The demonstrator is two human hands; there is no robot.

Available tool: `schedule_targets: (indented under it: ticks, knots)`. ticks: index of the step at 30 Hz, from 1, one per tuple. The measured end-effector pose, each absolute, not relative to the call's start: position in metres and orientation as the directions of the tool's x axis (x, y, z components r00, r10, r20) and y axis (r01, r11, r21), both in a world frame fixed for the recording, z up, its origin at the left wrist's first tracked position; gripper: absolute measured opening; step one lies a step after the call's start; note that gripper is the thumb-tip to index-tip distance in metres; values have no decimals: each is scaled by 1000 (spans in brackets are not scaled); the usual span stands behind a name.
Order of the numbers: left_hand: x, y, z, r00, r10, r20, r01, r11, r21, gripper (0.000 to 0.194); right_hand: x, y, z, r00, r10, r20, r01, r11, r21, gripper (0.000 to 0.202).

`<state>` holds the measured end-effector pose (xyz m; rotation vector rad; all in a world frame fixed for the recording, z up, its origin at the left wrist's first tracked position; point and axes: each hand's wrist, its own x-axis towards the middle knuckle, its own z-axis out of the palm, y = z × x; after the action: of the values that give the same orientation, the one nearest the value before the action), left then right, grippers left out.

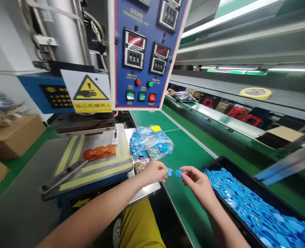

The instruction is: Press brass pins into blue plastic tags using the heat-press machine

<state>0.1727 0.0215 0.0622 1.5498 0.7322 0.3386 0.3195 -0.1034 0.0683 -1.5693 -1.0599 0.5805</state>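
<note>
Between the thumb and fingers of my left hand (156, 171) is a small blue plastic piece (170, 172). My right hand (197, 181) pinches a second blue plastic piece (178, 173) just to the right of it, with a narrow gap between the two. Both hands hover over the green work surface (179, 201) at its left edge. Beside my left hand lies a heap of small brassy metal parts (140, 166) on a metal tray (144, 193). Behind it sits a clear plastic bag of blue pieces (151, 141).
A black bin (223, 161) full of blue pieces stands at the right. On the left is a press with a striped bed (95, 175), a lever (64, 175), an orange part (99, 152) and a blue control panel (142, 82). Yellow tape (255, 93) rests on a shelf.
</note>
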Motion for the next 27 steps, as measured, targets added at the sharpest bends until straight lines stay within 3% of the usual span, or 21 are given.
schedule_targets:
  ticks: [4, 6, 9, 11, 13, 15, 17, 21, 24, 27]
  knots:
    - [259, -19, 55, 882, 434, -186, 218, -25, 976, 13, 397, -177, 73, 744, 627, 231, 443, -205, -873, 45]
    - [295, -36, 54, 919, 368, -143, 206, -138, 969, 15, 430, -207, 68, 799, 545, 254, 475, -314, -822, 46]
    - [336, -49, 58, 931, 348, -112, 246, -372, 895, 18, 465, -234, 56, 776, 576, 256, 557, -437, -706, 42]
    - [355, -52, 60, 906, 412, -97, 313, -499, 808, 15, 474, -238, 53, 763, 596, 250, 617, -554, -560, 39]
    - [366, -50, 60, 870, 487, -78, 391, -584, 711, 12, 467, -231, 56, 741, 583, 334, 671, -621, -405, 40]
    - [368, -43, 55, 842, 538, -41, 424, -613, 667, 15, 448, -211, 61, 657, 575, 488, 749, -575, -330, 41]
    - [359, -31, 46, 794, 607, 28, 422, -584, 693, 18, 422, -179, 64, 542, 601, 587, 840, -418, -347, 38]
    - [316, 16, 18, 589, 799, 123, 455, -454, 766, 19, 387, -87, 47, 282, 820, 498, 904, -55, -423, 26]
    - [283, 60, -3, 370, 904, 215, 551, -399, 733, 22, 386, -17, 18, 236, 847, 476, 943, -82, -321, 29]
    - [266, 93, -16, 371, 903, 216, 634, -417, 651, 31, 388, 34, -8, 215, 845, 489, 960, -91, -266, 30]
